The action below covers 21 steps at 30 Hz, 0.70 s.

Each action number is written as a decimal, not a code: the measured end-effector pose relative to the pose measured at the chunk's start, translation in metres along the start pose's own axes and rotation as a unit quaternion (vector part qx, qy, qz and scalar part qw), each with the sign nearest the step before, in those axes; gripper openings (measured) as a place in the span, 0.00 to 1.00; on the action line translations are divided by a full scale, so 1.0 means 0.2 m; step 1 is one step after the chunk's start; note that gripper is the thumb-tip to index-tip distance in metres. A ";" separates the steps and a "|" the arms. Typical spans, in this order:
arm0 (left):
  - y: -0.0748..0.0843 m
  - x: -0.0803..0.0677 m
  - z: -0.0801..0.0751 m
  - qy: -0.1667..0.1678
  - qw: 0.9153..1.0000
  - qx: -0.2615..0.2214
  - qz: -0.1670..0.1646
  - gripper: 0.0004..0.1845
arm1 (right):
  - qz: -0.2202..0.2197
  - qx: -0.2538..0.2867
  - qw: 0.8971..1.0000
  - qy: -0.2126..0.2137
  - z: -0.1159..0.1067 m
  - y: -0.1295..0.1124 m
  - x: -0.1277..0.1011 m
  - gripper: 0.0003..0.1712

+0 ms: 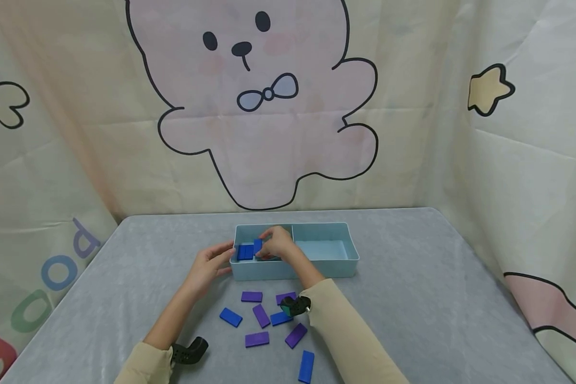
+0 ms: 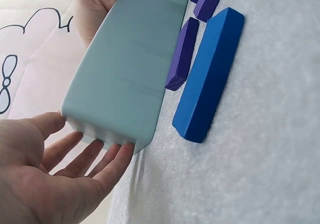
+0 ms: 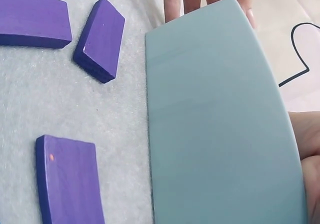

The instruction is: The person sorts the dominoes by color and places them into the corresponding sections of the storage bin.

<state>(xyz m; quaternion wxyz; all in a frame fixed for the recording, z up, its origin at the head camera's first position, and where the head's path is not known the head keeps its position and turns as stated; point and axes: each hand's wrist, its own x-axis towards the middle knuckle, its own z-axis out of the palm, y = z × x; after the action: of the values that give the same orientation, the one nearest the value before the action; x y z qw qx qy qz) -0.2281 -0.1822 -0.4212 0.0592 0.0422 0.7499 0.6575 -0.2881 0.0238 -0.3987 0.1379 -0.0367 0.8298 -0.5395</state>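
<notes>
Right hand [image 1: 277, 244] reaches into box's left compartment, pinching a blue block [image 1: 257, 246]; left hand [image 1: 210, 265] rests flat-fingered against box's left end.
Box [image 1: 336, 268] is pale blue, rectangular, two compartments, on grey table [image 1: 437, 298] mid-far; flat blue blocks [image 1: 245, 252] lie inside left half. Loose blue and purple blocks [image 1: 261, 316] scattered just before the near wall; bare table right.

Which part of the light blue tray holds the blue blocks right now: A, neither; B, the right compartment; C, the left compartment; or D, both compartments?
C: in the head view the blue blocks lie in the tray's left compartment, under the right hand; the right one shows only bare floor.
</notes>
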 end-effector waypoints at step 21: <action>0.00 0.00 0.00 -0.001 1.000 0.001 -0.003 0.27 | 0.019 -0.129 0.991 0.020 0.02 0.01 0.04 0.23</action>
<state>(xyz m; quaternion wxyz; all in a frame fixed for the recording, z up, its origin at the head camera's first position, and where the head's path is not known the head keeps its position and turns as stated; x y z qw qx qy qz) -0.2281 -0.1820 -0.4204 0.0617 0.0406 0.7504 0.6569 -0.2940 0.0191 -0.4045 0.1253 -0.0278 0.8958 -0.4256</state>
